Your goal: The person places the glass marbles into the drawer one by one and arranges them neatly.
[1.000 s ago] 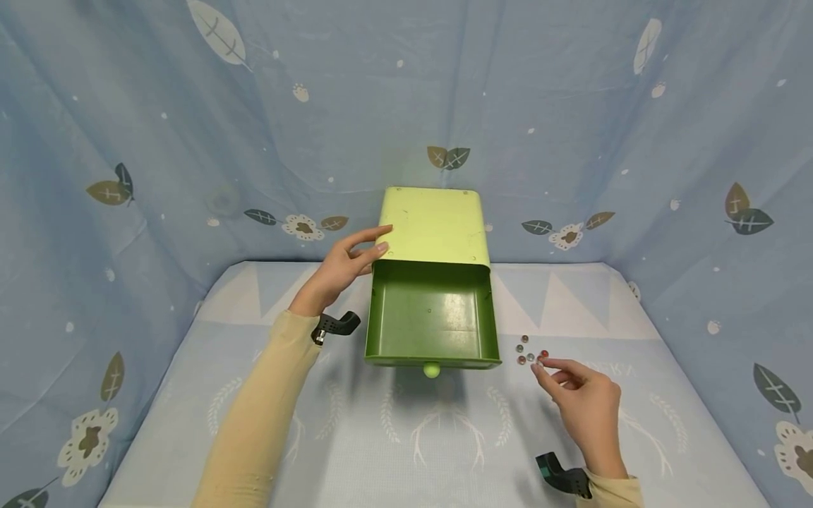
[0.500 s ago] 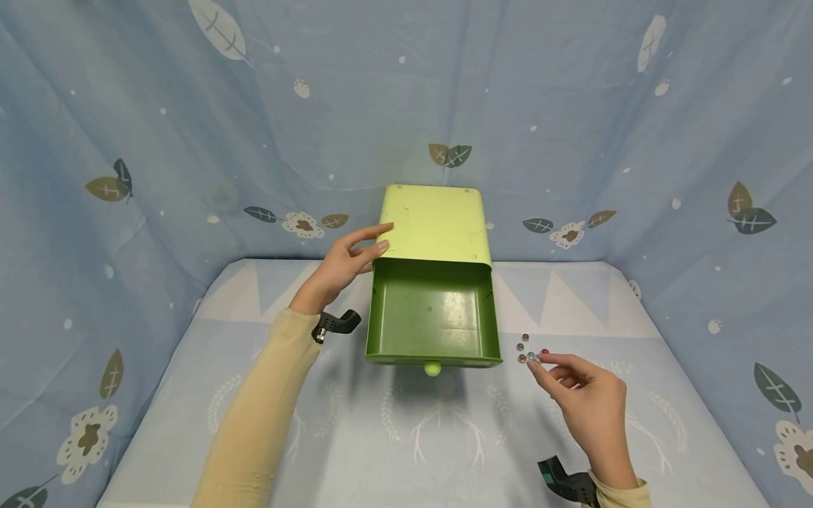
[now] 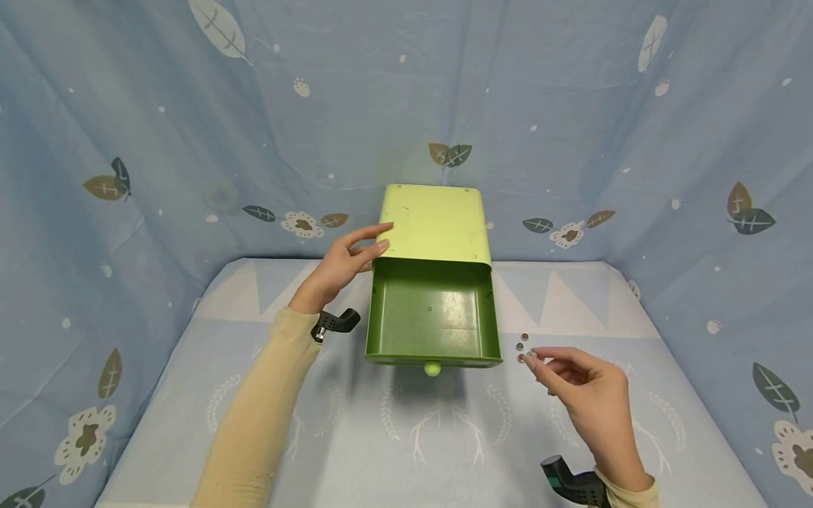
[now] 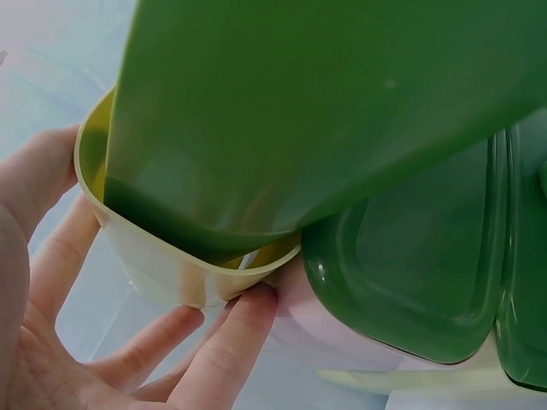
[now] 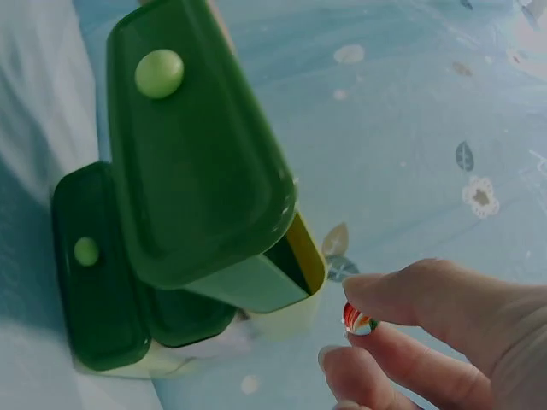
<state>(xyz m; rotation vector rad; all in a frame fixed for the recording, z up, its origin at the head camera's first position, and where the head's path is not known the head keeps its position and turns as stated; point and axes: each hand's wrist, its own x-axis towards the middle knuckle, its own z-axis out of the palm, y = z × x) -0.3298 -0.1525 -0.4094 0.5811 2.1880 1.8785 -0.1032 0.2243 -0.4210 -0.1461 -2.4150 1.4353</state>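
Between the right hand's (image 3: 587, 398) thumb and forefinger there's a tiny red marble (image 5: 358, 319), pinched and lifted just off the table (image 3: 444, 451). A few more marbles (image 3: 522, 347) sit right beside it, near the front right corner of the green drawer (image 3: 430, 314), which is pulled all the way out with its knob (image 3: 432, 368) facing the person. The left hand (image 3: 343, 264) rests with relaxed, straight fingers against the left side of the pale green box (image 3: 435, 222). Blue leafy cloth (image 3: 190, 127) hangs all round.
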